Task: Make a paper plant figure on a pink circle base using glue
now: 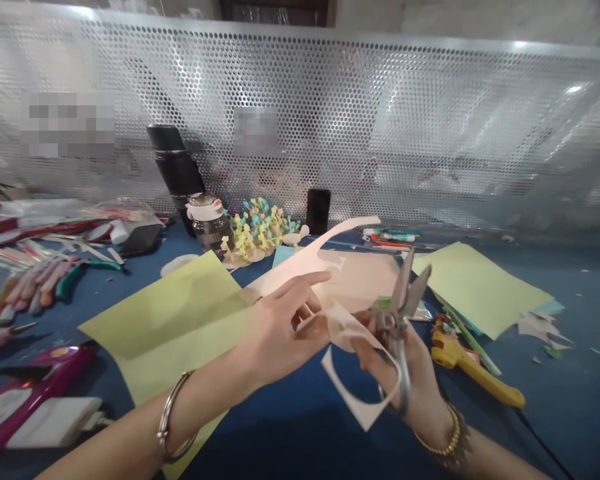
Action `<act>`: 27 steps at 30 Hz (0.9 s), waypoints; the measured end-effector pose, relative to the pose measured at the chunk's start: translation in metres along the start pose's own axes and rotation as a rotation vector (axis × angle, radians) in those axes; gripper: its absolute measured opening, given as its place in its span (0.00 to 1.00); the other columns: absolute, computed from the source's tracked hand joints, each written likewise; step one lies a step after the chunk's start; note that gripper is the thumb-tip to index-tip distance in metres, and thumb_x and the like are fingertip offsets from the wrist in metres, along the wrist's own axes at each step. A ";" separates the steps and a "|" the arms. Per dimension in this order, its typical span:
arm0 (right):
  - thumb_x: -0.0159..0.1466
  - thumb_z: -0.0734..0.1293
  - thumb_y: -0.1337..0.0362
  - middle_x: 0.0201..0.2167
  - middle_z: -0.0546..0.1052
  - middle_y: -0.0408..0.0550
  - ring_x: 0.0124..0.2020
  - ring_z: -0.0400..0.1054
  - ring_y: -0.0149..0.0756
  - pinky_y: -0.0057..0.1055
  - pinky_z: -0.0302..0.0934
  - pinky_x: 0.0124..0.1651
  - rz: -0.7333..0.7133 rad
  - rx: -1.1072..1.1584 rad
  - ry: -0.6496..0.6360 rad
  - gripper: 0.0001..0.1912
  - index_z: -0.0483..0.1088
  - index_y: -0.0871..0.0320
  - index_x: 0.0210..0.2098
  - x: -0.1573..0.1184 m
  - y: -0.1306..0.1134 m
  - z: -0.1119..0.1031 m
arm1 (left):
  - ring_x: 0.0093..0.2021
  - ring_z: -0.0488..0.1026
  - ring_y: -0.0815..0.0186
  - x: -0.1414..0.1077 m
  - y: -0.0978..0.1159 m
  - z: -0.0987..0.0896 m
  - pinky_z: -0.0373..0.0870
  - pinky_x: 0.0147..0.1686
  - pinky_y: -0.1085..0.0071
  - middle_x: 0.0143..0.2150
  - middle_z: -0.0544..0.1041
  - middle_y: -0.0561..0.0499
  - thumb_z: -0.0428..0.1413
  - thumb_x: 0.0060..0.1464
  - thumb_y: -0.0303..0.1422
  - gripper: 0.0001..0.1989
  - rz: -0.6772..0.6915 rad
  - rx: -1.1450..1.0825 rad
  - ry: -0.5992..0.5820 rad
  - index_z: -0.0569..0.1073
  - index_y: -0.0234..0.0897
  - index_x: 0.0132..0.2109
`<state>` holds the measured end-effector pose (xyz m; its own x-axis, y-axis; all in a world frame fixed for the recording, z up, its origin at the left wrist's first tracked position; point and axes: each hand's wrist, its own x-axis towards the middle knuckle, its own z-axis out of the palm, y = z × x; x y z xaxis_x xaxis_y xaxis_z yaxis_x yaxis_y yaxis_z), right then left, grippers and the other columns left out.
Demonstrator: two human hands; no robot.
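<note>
My left hand (283, 333) is closed, pinching pale pink paper (347, 327) at its fingertips. A thin curved, cut strip of the paper (363, 413) loops down by my right hand (417, 377). That hand is wrapped round metal scissors (404, 357), whose blades point up and stand apart. Behind my left fingers a pink sheet with a curved cut edge (300, 262) rises; whether it joins the held piece I cannot tell. More pink paper (370, 267) lies behind my hands. A yellow-green sheet (180, 320) lies under my left forearm.
Yellow-green sheets (480, 287) and paper scraps lie at right, beside a yellow glue gun (475, 380) with a cord. Small paper-like flowers (260, 230), a jar (207, 223), a black bottle (175, 167) and a phone (319, 210) stand behind. A purple power strip (45, 383) and tools lie left.
</note>
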<state>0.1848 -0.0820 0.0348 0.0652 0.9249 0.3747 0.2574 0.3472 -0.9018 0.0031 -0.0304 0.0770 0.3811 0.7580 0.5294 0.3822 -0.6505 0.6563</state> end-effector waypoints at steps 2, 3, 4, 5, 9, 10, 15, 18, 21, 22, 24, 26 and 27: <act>0.60 0.68 0.59 0.33 0.75 0.46 0.19 0.64 0.28 0.28 0.62 0.21 0.028 0.051 0.009 0.11 0.60 0.54 0.32 0.010 -0.005 -0.005 | 0.27 0.73 0.69 -0.004 0.001 -0.003 0.67 0.25 0.74 0.44 0.78 0.46 0.56 0.42 0.22 0.08 -0.121 -0.083 -0.052 0.68 0.39 0.30; 0.58 0.69 0.59 0.32 0.75 0.45 0.17 0.63 0.27 0.26 0.60 0.18 0.060 0.087 0.011 0.13 0.59 0.54 0.31 0.015 -0.007 -0.008 | 0.27 0.73 0.69 -0.006 0.001 -0.004 0.67 0.25 0.74 0.44 0.78 0.46 0.57 0.42 0.22 0.08 -0.183 -0.147 -0.069 0.67 0.39 0.30; 0.56 0.70 0.59 0.31 0.76 0.44 0.16 0.62 0.26 0.25 0.58 0.17 0.093 0.116 0.015 0.15 0.59 0.54 0.31 0.018 -0.009 -0.011 | 0.27 0.74 0.68 -0.009 0.001 -0.005 0.68 0.26 0.73 0.42 0.79 0.47 0.57 0.43 0.23 0.08 -0.241 -0.213 -0.078 0.66 0.39 0.29; 0.55 0.71 0.58 0.28 0.75 0.42 0.15 0.62 0.25 0.25 0.58 0.17 0.128 0.135 0.011 0.16 0.58 0.54 0.31 0.021 -0.009 -0.014 | 0.28 0.75 0.67 -0.012 0.002 -0.005 0.68 0.27 0.73 0.39 0.79 0.48 0.57 0.45 0.25 0.07 -0.301 -0.274 -0.082 0.65 0.39 0.30; 0.56 0.71 0.57 0.18 0.71 0.37 0.16 0.65 0.28 0.25 0.61 0.19 0.215 0.129 -0.044 0.16 0.60 0.55 0.30 0.023 -0.003 -0.017 | 0.26 0.72 0.67 -0.024 -0.001 -0.001 0.65 0.25 0.74 0.28 0.75 0.53 0.54 0.54 0.33 0.04 -0.442 -0.364 -0.087 0.69 0.38 0.36; 0.56 0.71 0.57 0.17 0.70 0.36 0.16 0.67 0.29 0.26 0.62 0.20 0.228 0.139 -0.050 0.16 0.60 0.55 0.31 0.022 0.000 -0.017 | 0.27 0.71 0.67 -0.027 -0.002 0.001 0.64 0.25 0.75 0.29 0.75 0.53 0.55 0.54 0.34 0.05 -0.447 -0.366 -0.083 0.70 0.38 0.37; 0.56 0.72 0.56 0.18 0.71 0.35 0.18 0.69 0.30 0.27 0.65 0.23 0.316 0.197 0.018 0.16 0.62 0.55 0.31 0.012 0.015 -0.011 | 0.27 0.65 0.70 -0.035 -0.008 0.014 0.61 0.25 0.76 0.31 0.73 0.51 0.56 0.55 0.39 0.10 -0.548 -0.559 -0.104 0.71 0.36 0.34; 0.55 0.73 0.56 0.19 0.72 0.37 0.19 0.70 0.31 0.28 0.66 0.25 0.361 0.200 0.066 0.16 0.62 0.55 0.31 0.007 0.022 -0.008 | 0.30 0.68 0.69 -0.038 -0.011 0.022 0.64 0.27 0.75 0.33 0.74 0.50 0.59 0.52 0.39 0.11 -0.616 -0.692 -0.093 0.73 0.35 0.37; 0.55 0.73 0.55 0.19 0.72 0.37 0.19 0.70 0.32 0.29 0.65 0.24 0.402 0.206 0.091 0.17 0.62 0.55 0.32 0.005 0.027 -0.007 | 0.29 0.69 0.69 -0.039 -0.017 0.027 0.66 0.27 0.76 0.31 0.74 0.51 0.63 0.48 0.39 0.15 -0.721 -0.771 -0.080 0.73 0.35 0.40; 0.54 0.73 0.55 0.18 0.72 0.37 0.19 0.70 0.33 0.29 0.64 0.23 0.406 0.190 0.085 0.18 0.62 0.55 0.33 0.005 0.028 -0.008 | 0.28 0.70 0.69 -0.040 -0.019 0.028 0.66 0.26 0.76 0.31 0.74 0.52 0.63 0.47 0.39 0.16 -0.753 -0.791 -0.053 0.73 0.35 0.41; 0.56 0.72 0.54 0.21 0.73 0.39 0.19 0.68 0.32 0.28 0.62 0.22 0.377 0.149 0.075 0.17 0.62 0.55 0.34 0.006 0.027 -0.012 | 0.28 0.72 0.69 -0.039 -0.023 0.028 0.68 0.25 0.76 0.32 0.75 0.51 0.63 0.47 0.40 0.18 -0.801 -0.824 0.017 0.72 0.35 0.43; 0.60 0.68 0.53 0.29 0.74 0.43 0.21 0.67 0.30 0.29 0.61 0.23 0.282 0.122 0.081 0.15 0.63 0.54 0.36 0.007 0.023 -0.021 | 0.29 0.75 0.65 -0.038 -0.024 0.026 0.69 0.24 0.75 0.33 0.76 0.50 0.62 0.48 0.41 0.20 -0.837 -0.844 0.051 0.70 0.35 0.44; 0.62 0.66 0.52 0.33 0.73 0.44 0.22 0.66 0.30 0.29 0.60 0.24 0.218 0.114 0.085 0.13 0.63 0.54 0.37 0.007 0.021 -0.026 | 0.29 0.77 0.63 -0.037 -0.024 0.024 0.69 0.23 0.75 0.33 0.76 0.49 0.61 0.48 0.42 0.20 -0.848 -0.847 0.058 0.69 0.35 0.45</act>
<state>0.2155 -0.0722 0.0244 0.1894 0.9650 0.1812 0.1184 0.1608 -0.9799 0.0001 -0.0434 0.0288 0.2287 0.9451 -0.2334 -0.1907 0.2786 0.9413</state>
